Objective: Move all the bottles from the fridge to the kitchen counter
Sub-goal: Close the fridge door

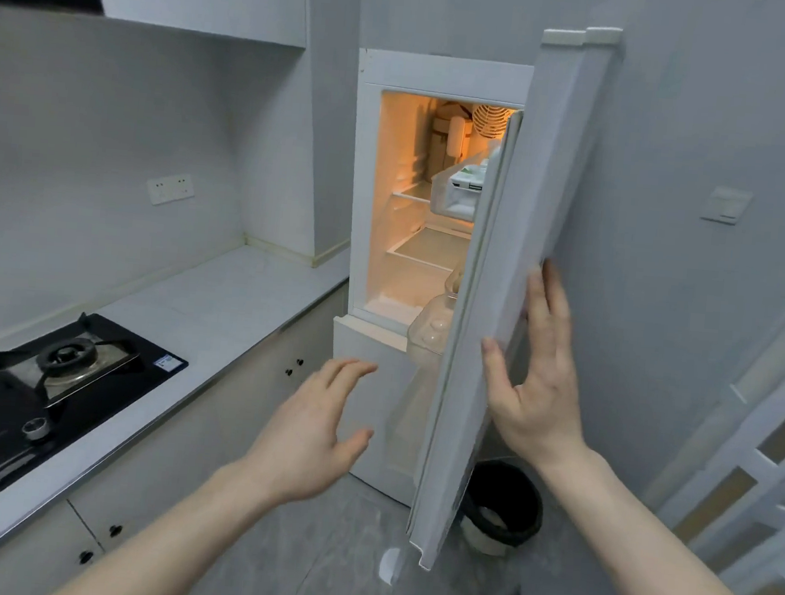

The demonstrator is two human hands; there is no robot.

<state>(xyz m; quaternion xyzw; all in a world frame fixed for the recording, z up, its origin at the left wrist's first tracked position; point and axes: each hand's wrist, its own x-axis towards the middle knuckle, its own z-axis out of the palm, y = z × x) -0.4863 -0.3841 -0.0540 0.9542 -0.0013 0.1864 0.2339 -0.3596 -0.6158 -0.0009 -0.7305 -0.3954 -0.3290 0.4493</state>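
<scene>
Grey kitchen walls frame a lit fridge (417,214) whose door (517,260) stands partly ajar, and the clear bottles (430,329) sit upright in the door's lower rack, just ahead of both hands. Left hand (312,432), fingers spread and holding nothing, reaches toward them and looks nearer. Right hand (535,381) rests flat, fingers straight, on the door's outer edge; the counter (218,310) lies to the left.

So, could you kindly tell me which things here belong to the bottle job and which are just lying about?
Part of the job:
- fridge, lit inside
- fridge door, partly open, right hand flat against its edge
- bottles in the door shelf
- counter
- left hand, open, reaching forward

Just lying about:
- stove
- bin
- wall socket
</scene>
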